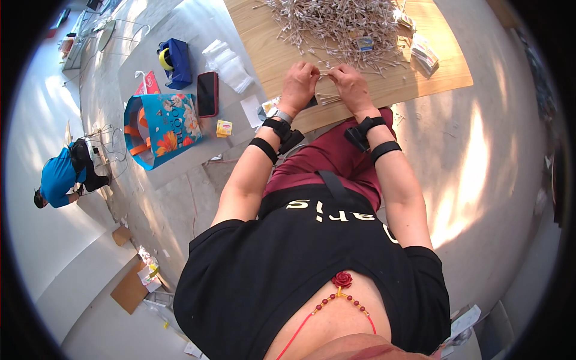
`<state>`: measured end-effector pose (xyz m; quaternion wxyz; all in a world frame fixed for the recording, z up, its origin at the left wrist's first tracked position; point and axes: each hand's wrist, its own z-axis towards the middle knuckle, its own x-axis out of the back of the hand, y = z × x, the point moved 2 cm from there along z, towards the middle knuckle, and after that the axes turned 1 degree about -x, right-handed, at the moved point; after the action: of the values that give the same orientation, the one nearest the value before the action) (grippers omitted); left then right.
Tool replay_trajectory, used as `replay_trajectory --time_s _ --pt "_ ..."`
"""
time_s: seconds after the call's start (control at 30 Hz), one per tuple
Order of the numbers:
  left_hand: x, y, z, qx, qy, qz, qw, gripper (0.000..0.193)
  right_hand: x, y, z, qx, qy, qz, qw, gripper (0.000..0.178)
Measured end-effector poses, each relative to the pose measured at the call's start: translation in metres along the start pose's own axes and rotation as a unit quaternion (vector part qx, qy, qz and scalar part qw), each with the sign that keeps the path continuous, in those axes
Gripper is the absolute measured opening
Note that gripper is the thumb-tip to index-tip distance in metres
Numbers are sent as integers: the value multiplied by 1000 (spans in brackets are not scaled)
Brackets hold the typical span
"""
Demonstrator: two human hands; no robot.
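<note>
A big heap of cotton swabs (336, 27) with thin sticks covers the far part of the wooden table (270, 48). Close to the table's near edge, my left hand (299, 87) and my right hand (350, 87) almost meet, fingertips pinched. Thin pale sticks, seemingly cotton swabs, show between them, partly hidden by the fingers. Several loose swabs (327, 98) lie on the wood just below the gap between my hands. Beyond my right hand, a clear pack of swabs (424, 55) rests near the right side of the table.
On the grey table to the left are a blue tape dispenser (176, 63), clear plastic bags (229, 66), a phone (207, 94), a small yellow box (224, 128) and a blue flowered bag (171, 123). Far left, a person in a blue shirt (60, 174) bends over.
</note>
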<state>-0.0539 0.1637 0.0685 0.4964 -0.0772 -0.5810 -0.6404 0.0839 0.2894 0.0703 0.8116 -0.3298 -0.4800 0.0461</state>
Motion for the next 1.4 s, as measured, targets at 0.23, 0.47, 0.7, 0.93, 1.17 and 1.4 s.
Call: replay_trajectory --time_s 0.23,0.47,0.7,0.93,1.17,1.4 --pt "-2 -1 -3 54 63 -34 996 18 43 62 -6 -181 173 66 966 17" --pt "-7 -15 -9 63 52 68 994 17 57 71 -12 -208 239 -80 945 29" --pt "-21 -4 -6 22 28 56 998 15 7 30 -14 -99 56 -28 993 13" --pt "-31 6 -6 -14 4 129 992 12 -5 20 -12 -85 64 -50 993 15" --pt "-32 -2 -10 -6 0 104 995 9 4 21 -9 -89 86 -41 991 15" --pt "-19 8 -23 -46 -37 100 993 9 5 23 -4 -49 9 -79 996 10"
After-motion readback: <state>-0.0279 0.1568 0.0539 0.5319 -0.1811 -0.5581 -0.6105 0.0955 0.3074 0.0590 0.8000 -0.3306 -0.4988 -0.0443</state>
